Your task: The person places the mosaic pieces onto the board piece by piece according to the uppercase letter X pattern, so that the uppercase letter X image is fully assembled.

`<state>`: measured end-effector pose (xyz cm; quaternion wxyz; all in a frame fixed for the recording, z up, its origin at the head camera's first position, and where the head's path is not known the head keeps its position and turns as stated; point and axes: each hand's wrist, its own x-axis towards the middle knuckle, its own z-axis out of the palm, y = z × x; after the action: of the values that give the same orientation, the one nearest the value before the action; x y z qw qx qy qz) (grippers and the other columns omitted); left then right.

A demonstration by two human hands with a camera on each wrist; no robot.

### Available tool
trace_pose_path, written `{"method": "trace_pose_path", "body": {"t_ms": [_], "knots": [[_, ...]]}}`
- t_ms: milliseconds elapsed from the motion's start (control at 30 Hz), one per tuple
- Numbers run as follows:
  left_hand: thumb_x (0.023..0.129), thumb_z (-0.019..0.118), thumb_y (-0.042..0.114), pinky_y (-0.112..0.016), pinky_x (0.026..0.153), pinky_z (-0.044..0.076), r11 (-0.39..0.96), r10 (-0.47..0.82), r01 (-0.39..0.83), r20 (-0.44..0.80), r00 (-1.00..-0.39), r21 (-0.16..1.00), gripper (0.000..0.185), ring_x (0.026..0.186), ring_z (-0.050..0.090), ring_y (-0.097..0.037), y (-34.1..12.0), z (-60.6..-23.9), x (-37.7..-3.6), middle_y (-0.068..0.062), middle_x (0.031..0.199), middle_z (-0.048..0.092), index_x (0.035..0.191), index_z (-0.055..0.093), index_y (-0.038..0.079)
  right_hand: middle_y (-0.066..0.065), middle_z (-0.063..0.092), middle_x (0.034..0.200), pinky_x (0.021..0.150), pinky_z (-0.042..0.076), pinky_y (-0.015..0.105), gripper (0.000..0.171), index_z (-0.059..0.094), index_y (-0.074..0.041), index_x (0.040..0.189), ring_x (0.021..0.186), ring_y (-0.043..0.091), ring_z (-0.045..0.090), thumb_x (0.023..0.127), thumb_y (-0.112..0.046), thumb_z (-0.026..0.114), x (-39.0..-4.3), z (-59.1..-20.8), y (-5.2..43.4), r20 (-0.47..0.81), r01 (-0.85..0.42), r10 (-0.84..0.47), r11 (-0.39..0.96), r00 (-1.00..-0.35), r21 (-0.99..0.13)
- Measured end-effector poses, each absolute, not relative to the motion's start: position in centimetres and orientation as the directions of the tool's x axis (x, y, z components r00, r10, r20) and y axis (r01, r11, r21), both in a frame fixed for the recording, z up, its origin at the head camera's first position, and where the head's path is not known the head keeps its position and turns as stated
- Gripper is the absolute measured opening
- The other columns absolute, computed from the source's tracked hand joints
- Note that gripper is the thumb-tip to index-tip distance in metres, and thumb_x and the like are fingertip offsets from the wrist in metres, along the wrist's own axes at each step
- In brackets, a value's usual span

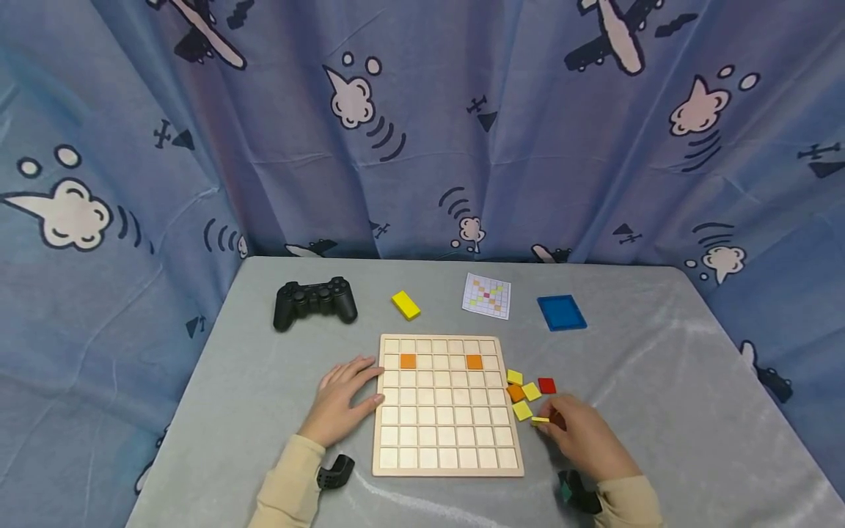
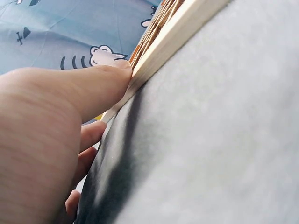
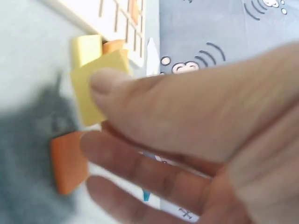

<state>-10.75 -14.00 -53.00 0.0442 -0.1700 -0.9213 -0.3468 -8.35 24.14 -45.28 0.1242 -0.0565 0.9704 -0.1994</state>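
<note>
Only two orange tiles (image 1: pixel 408 361) sit in the wooden grid board (image 1: pixel 447 405), steadied by the flat left hand (image 1: pixel 343 400), while the right hand (image 1: pixel 581 433) pinches a yellow tile (image 1: pixel 540 420) beside the board, leaving most cells unfilled.

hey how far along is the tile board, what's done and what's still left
Early on. Done: two orange tiles sit in the second row of the wooden grid board; every other cell looks bare. In hand: the right hand pinches a yellow tile beside the board, while the left hand rests against the board's left edge. Left: the loose tiles by the right edge, yellow, orange and red, plus most of the grid.
</note>
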Motion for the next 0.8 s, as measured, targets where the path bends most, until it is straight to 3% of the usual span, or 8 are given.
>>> {"method": "trace_pose_path", "body": {"t_ms": [333,600,800], "knots": [[0.088,0.067,0.035,-0.051,0.115,0.02,0.705,0.281,0.354,0.217,-0.935,0.614,0.046,0.137,0.038,-0.027,-14.0,-53.1,-10.9,-0.004,0.143,0.049,0.131,0.059,0.02,0.003,0.065,0.09,0.053,0.046,0.024,0.014,0.063,-0.01,0.1,0.063,0.008,0.052,0.089,-0.002,0.065,-10.3,-42.8,22.3,-0.053,-0.212,-0.264,0.866,-0.963,-0.453],[0.089,0.068,0.034,-0.05,0.116,0.018,0.699,0.28,0.338,0.193,-0.94,0.63,0.047,0.138,0.037,-0.027,-14.0,-52.8,-10.9,-0.005,0.144,0.049,0.132,0.059,0.019,-0.003,0.068,0.098,0.072,0.056,0.025,0.016,0.066,-0.015,0.103,0.083,0.01,0.065,0.09,-0.007,0.065,-12.7,-42.8,18.9,0.054,-0.414,-0.479,0.691,-0.876,-0.593],[0.088,0.068,0.034,-0.051,0.115,0.018,0.691,0.278,0.335,0.192,-0.941,0.641,0.046,0.138,0.036,-0.028,-13.9,-52.8,-10.6,-0.005,0.143,0.049,0.131,0.06,0.019,-0.003,0.069,0.096,0.076,0.056,0.025,0.015,0.067,-0.012,0.102,0.084,0.007,0.063,0.09,-0.004,0.064,-14.2,-44.1,16.3,0.084,-0.502,-0.566,0.643,-0.82,-0.578]]}}
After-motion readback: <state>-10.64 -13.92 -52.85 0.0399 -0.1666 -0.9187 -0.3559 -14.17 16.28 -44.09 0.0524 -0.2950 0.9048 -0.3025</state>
